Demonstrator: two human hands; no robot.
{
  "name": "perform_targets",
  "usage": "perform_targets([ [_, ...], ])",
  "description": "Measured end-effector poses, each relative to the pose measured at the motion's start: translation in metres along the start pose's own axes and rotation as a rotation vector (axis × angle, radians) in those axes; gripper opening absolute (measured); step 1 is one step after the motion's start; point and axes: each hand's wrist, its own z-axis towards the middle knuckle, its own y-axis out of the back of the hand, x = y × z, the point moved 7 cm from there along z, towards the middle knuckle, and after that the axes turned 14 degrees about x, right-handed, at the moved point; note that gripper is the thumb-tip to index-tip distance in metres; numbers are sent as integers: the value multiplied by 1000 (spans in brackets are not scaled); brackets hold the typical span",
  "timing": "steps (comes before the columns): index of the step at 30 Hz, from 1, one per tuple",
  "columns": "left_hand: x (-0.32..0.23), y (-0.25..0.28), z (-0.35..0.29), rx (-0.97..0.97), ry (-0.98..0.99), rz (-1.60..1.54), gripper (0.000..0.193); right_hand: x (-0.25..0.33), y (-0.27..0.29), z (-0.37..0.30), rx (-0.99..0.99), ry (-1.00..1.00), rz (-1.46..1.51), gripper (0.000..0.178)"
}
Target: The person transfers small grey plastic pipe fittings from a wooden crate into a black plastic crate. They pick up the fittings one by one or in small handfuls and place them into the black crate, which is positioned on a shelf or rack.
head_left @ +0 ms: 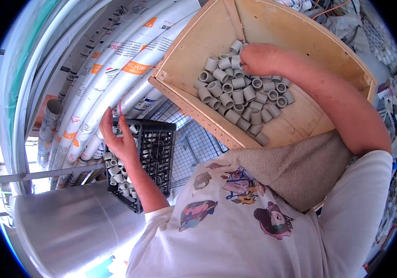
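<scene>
A wooden box (194,51) sits tilted at the top, holding several short grey pipe couplings (235,97). My right hand (259,58) is closed down among the couplings at the top of the pile; what it grips is hidden. My left hand (122,139) rests on the rim of a black plastic crate (159,148), fingers spread, touching small white fittings (117,173) heaped inside it. A folded beige towel (296,169) lies between the box and my white printed shirt.
Long white plastic pipes (115,74) with orange labels run diagonally at the left. A shiny metal duct (68,222) lies at the lower left. Wire mesh (189,139) is under the box. Cluttered shelves stand at the right edge.
</scene>
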Motion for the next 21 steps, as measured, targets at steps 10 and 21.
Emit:
perform_targets([
  [10,-147,-28,20,236,-354,-448,52,97,54,-74,-68,621,680,28],
  [21,-143,-47,6,388,-106,-611,39,110,36,-63,-12,797,883,31],
])
